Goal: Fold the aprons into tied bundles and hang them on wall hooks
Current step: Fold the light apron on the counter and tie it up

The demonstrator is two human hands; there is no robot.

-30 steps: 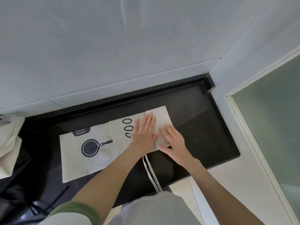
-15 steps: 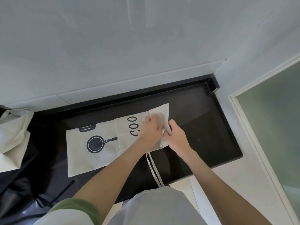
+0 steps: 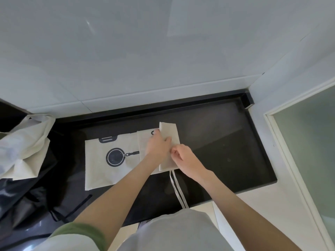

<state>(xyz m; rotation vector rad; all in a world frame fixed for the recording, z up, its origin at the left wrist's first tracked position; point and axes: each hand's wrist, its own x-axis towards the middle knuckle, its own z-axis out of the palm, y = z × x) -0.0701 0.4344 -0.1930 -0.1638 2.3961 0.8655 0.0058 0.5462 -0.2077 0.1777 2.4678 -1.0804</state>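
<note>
A cream apron (image 3: pixel 101 165) with a black frying-pan print lies flat on the black countertop (image 3: pixel 226 142). Its right end is folded over into a narrow strip (image 3: pixel 169 131). My left hand (image 3: pixel 156 144) lies on that fold, fingers stretched along its left edge and thumb on top. My right hand (image 3: pixel 183 158) is just right of it, its curled fingers pinching the strip's edge. Two white apron ties (image 3: pixel 176 189) trail from under the fold over the counter's front edge.
More cream fabric (image 3: pixel 25 142) is heaped at the left end of the counter, with black fabric and a black strap (image 3: pixel 72 207) below it. A white wall runs behind the counter. A frosted glass door (image 3: pixel 308 151) stands at the right.
Both hands first pressed flat on the apron's right end. They then lifted that end and folded it leftward into a narrower strip, covering most of the printed letters.
</note>
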